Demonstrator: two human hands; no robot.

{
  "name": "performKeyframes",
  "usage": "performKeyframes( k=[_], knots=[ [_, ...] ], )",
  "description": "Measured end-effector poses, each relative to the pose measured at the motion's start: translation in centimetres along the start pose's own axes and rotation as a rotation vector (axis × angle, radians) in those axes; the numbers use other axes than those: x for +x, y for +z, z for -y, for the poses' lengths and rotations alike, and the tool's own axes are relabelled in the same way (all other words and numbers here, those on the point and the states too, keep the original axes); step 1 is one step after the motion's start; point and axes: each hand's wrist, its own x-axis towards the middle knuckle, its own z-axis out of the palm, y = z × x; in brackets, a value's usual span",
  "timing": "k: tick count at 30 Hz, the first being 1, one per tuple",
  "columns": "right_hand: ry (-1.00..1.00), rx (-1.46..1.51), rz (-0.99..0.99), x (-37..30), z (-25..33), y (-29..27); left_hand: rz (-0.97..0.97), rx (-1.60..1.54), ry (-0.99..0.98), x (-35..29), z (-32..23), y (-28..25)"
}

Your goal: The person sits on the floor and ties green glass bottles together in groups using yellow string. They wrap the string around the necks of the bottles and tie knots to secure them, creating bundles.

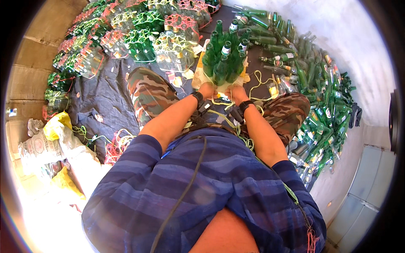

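A tight cluster of upright green glass bottles (223, 59) stands between my knees on a pale cloth. My left hand (206, 90) presses against the near left base of the cluster. My right hand (235, 93) is at its near right base. Yellow-green cord (258, 82) runs under and beside both hands, and both seem to grip it against the bottles. Each wrist wears a black band.
Bundles of bottles (139, 40) tied with red, green and yellow cord are stacked at the back left. A heap of loose green bottles (320, 92) lies along the right. A dark tarp (101, 97) covers the floor. White and yellow sacks (55, 139) sit at the left.
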Motion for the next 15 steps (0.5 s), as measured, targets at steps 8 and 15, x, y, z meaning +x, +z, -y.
performKeyframes(
  k=[8, 15],
  knots=[
    [-0.091, -0.295, -0.036, 0.8, -0.6, -1.2, 0.134, 0.124, 0.171, 0.0, 0.6, 2.3],
    [0.074, -0.213, 0.126, 0.2, 0.1, -1.7, 0.175, -0.106, -0.093, -3.8, -2.2, 2.7]
  ],
)
